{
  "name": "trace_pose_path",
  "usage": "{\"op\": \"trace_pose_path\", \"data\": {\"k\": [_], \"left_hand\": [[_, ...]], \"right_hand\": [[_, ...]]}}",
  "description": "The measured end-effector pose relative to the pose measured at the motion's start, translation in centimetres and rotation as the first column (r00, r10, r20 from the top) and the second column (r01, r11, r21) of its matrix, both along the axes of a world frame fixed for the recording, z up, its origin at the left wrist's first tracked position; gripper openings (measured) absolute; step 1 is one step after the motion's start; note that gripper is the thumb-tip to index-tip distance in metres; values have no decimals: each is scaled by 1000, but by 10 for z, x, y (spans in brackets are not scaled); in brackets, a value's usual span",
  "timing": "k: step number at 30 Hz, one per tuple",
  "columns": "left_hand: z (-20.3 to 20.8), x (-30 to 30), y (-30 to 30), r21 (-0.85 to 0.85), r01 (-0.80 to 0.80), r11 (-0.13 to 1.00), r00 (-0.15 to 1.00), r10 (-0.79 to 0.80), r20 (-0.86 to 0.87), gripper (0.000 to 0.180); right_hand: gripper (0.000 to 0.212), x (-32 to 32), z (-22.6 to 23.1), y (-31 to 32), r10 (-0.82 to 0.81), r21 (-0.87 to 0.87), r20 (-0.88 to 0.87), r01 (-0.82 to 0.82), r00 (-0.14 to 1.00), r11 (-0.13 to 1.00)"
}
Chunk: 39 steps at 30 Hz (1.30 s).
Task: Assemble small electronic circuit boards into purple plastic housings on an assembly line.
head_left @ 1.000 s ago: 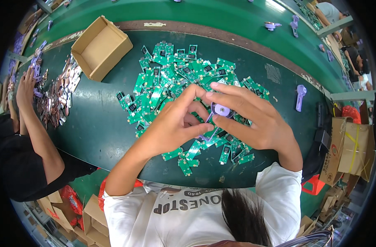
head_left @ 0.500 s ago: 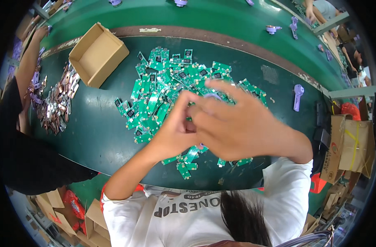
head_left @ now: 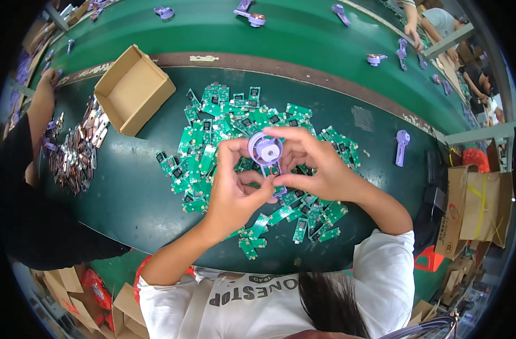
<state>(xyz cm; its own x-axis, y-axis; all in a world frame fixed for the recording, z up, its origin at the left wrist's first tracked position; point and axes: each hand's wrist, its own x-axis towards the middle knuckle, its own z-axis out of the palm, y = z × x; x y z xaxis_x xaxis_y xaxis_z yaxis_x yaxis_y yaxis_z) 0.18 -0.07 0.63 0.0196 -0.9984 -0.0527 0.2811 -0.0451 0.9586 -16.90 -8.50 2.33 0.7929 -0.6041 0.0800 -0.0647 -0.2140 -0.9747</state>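
Between my two hands, over the middle of the table, is a purple handheld fan housing [head_left: 267, 151] with a round ring head at the top and a hollow handle pointing toward me. My left hand [head_left: 228, 186] grips its left side, thumb on the handle and fingers behind. From the right, my right hand [head_left: 321, 166] holds it too, with the index finger at the ring and the thumb on the handle. A bit of green shows inside the handle; my thumbs partly cover it. Below and around both hands spreads a heap of green circuit boards [head_left: 204, 161].
An open cardboard box [head_left: 134, 90] stands at the far left, beside a pile of shiny brown handle pieces [head_left: 80, 150]. One purple fan housing [head_left: 402, 148] lies at right. Beyond the table edge, a green conveyor [head_left: 303, 42] carries several more. A co-worker's arm [head_left: 41, 107] reaches in at left.
My hands overlapped and hid most of the fan housing before; now they have drawn apart and hold it in plain sight. The view has tilted up slightly.
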Motion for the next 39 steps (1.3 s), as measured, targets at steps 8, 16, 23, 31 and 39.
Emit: {"op": "trace_pose_path", "data": {"k": [8,16,23,31,39], "left_hand": [[3,2,-3,35,117,992,977,-109,-182,55],[8,11,3,-52,-23,998,890,44,453,55],[27,25,11,156,840,519,309,-695,650,34],[13,21,32,111,704,701,166,-315,934,28],[3,34,-2,-173,572,802,549,-218,807,11]], "right_hand": [[63,1,-6,6,-147,340,92,108,985,934],[56,7,9,-106,-232,160,-80,242,969,957],[49,-6,-62,-270,-870,-906,36,383,492,179],[70,-194,-62,-233,-953,-969,-147,-231,266,85],[31,-160,-21,-239,-833,-987,-133,-146,537,63]]}}
